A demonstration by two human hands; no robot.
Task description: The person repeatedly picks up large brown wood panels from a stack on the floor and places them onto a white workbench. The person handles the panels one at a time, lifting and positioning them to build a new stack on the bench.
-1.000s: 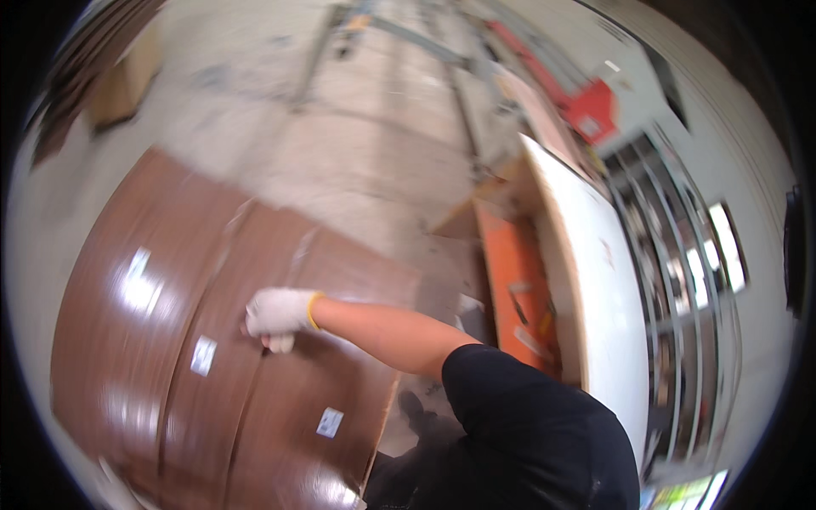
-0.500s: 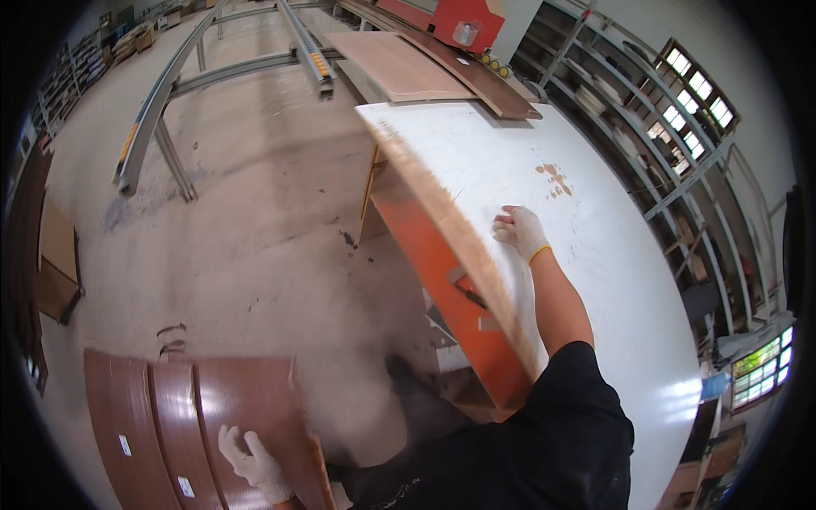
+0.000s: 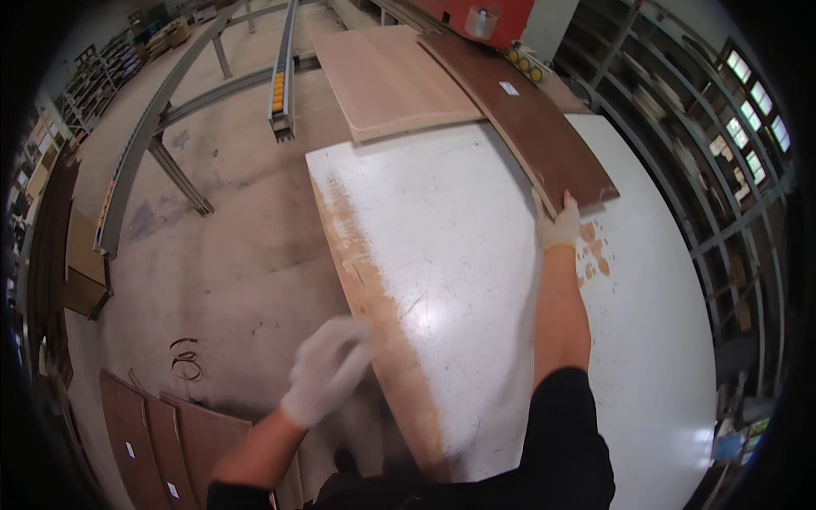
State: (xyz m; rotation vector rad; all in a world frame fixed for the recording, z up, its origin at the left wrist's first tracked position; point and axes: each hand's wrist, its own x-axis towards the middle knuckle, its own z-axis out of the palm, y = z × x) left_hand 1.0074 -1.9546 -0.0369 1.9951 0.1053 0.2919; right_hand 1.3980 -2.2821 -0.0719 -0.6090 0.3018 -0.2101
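Note:
My right hand (image 3: 561, 223), in a pale work glove, grips the near end of a long dark brown board (image 3: 529, 117). The board's near end lies over the white worktop (image 3: 476, 246). Beside it to the left is a wider, lighter brown panel (image 3: 399, 81), which overlaps the worktop's far edge. My left hand (image 3: 330, 370), gloved too and slightly blurred, hovers near the worn left edge of the worktop. Its thumb and fingers are apart with nothing between them. Several dark brown panels (image 3: 161, 442) stand at the lower left, each with a small white label.
A red machine (image 3: 486, 19) stands beyond the boards. Metal roller rails (image 3: 283, 93) on legs extend at the far left. Shelving racks (image 3: 680, 110) line the right wall. A loop of strap (image 3: 185, 361) lies on the floor.
My right hand has gone from the bare worktop to the dark board's end, which now reaches nearer over the worktop. The left hand has left the lower-left panels and risen rightward. The view has shifted.

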